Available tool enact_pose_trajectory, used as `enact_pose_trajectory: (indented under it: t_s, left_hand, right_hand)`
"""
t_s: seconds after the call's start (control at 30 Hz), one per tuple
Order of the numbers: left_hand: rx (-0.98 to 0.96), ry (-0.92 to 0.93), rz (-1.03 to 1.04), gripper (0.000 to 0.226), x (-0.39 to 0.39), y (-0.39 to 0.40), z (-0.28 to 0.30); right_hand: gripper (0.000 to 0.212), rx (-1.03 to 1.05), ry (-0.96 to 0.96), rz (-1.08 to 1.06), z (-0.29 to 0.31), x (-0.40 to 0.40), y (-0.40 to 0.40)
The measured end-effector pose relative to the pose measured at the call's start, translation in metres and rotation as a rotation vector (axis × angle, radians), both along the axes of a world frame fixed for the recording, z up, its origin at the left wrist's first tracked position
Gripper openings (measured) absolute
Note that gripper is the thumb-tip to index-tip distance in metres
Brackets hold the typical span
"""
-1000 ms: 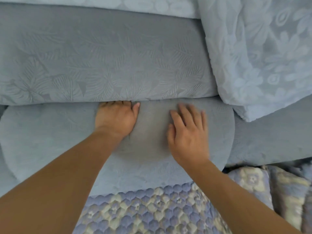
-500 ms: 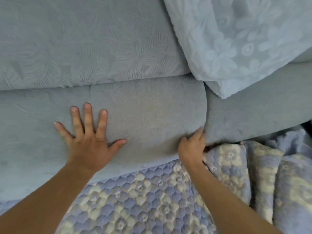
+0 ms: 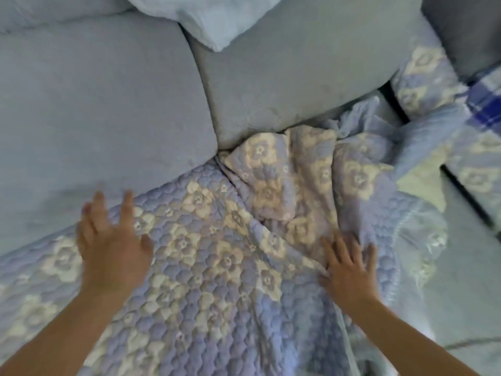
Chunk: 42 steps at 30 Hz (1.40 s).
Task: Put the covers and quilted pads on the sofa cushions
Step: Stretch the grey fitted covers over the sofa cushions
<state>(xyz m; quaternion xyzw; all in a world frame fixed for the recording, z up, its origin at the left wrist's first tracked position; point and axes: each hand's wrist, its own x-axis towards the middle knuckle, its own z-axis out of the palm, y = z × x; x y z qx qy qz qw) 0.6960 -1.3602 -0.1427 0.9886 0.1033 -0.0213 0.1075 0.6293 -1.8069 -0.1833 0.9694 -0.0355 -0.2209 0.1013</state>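
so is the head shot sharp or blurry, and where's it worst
Head view: soft all over. The left hand is smeared worst, its fingertips ghosted against the cushion; the right hand is blurred less. The quilted pad keeps its stitching readable mid-frame but smears toward the right edge. Light is even and diffuse, with no glare and only soft shadows in the pad's folds.

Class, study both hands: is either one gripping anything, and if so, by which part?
Neither grips anything. The left hand and right hand have fingers spread over the quilted pad, not curled round it.
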Motion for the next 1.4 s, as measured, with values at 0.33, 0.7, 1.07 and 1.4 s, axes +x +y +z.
enact_pose_trajectory:
  t_s: [0.33, 0.7, 1.07, 1.4]
  left_hand:
    - [-0.063, 0.803, -0.377, 0.069, -0.102, -0.203, -0.079]
    - [-0.001, 1.031, -0.523, 0.070, -0.084, -0.177, -0.073]
    - [-0.049, 1.136, -0.524, 0.062, -0.060, -0.191, -0.056]
    - [0.122, 0.644, -0.538, 0.079, -0.032, -0.186, -0.028]
  right_hand:
    - [0.122, 0.265, -0.130, -0.529, 0.001, -0.043, -0.098]
    - [0.043, -0.291, 0.121, -0.030, 0.062, 0.006, -0.196]
    - [0.028, 0.039, 0.136, -0.340, 0.048, 0.041, -0.099]
    - [0.093, 0.043, 0.037, 0.089, -0.002, 0.131, -0.051]
